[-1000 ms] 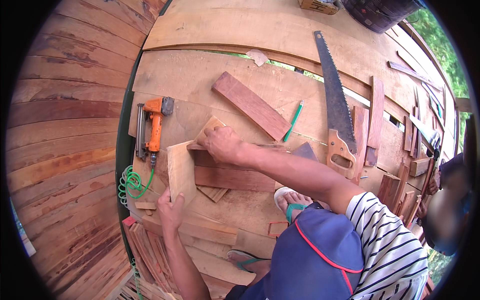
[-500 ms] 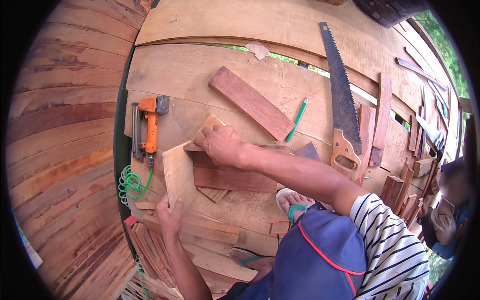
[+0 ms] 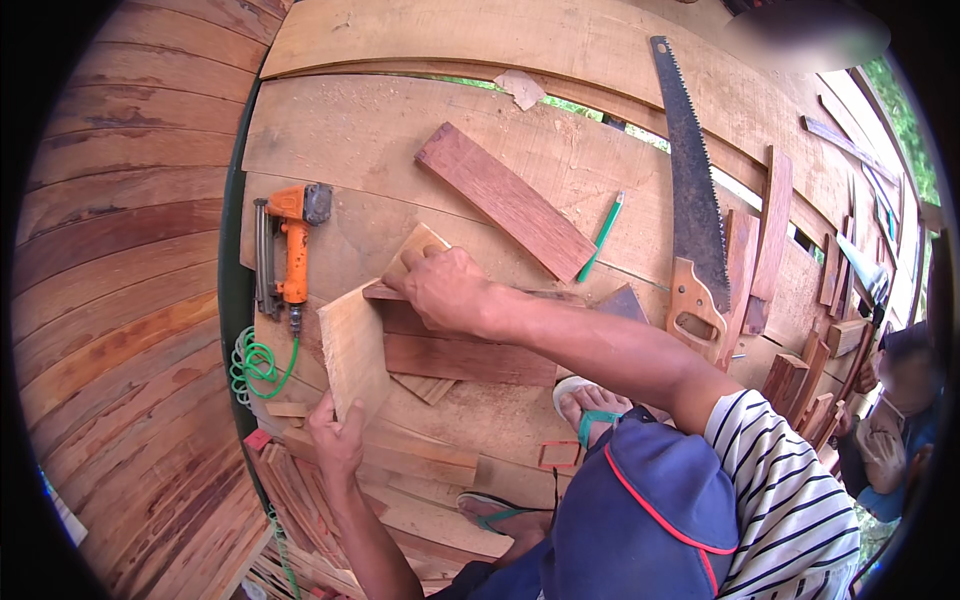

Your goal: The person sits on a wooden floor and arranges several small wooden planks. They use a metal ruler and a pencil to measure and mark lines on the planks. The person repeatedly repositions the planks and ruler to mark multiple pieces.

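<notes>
My left hand [image 3: 338, 437] grips the lower edge of a pale wooden board [image 3: 352, 345], thumb on its near face. The board stands tilted against the ends of reddish-brown boards [image 3: 470, 358]. My right hand [image 3: 445, 287] is closed over the top of the joined pieces, fingers curled by a second pale piece of wood [image 3: 422, 243]. My right palm and forearm hide part of the reddish boards. An orange nail gun [image 3: 294, 250] with a coiled green air hose [image 3: 262, 368] lies to the left.
Beyond my hands lie a loose reddish plank [image 3: 505, 200], a green pencil [image 3: 602, 237] and a handsaw [image 3: 690, 190]. Wood strips [image 3: 300, 490] are stacked near left. A wooden slat wall [image 3: 130, 260] stands left. Another person [image 3: 890, 430] is at the far right. Gaps run between floor boards.
Both hands keep their hold on the wood, with hardly any movement. The view has shifted slightly, and a blurred shape now shows at the upper right.
</notes>
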